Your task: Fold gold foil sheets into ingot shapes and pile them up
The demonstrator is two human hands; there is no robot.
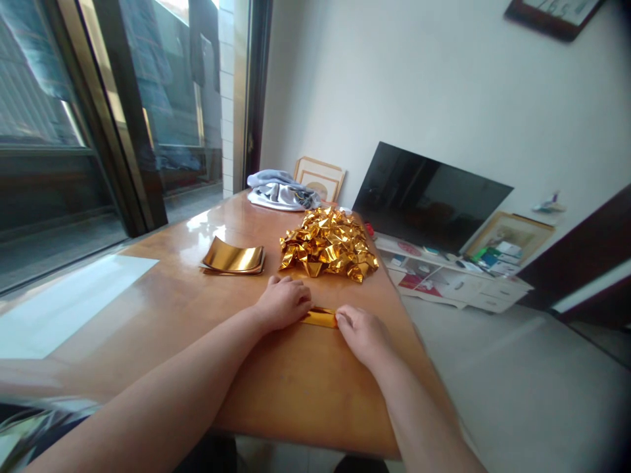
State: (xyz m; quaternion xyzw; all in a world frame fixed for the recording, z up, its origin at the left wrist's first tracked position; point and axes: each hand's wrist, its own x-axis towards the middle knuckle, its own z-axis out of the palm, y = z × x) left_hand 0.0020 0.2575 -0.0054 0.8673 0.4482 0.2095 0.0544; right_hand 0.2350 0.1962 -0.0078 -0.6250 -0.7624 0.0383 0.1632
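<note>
A folded strip of gold foil paper point(320, 318) lies on the wooden table between my two hands. My left hand point(284, 302) rests on its left end with fingers curled, covering that part. At the right end, my right hand point(362, 334) pinches the strip between thumb and fingers. Just beyond my hands rises a heap of folded gold foil pieces point(328, 243), shiny and pointed. To the left of the heap sits a stack of flat gold foil sheets point(234, 256), its top sheet curling up at the edges.
The wooden table point(305, 387) has its right edge close to my right forearm. A white sheet point(73, 305) lies at the left, and folded clothes point(280, 190) sit at the far end. Beyond stand a television point(428, 197) and a white cabinet point(458, 286).
</note>
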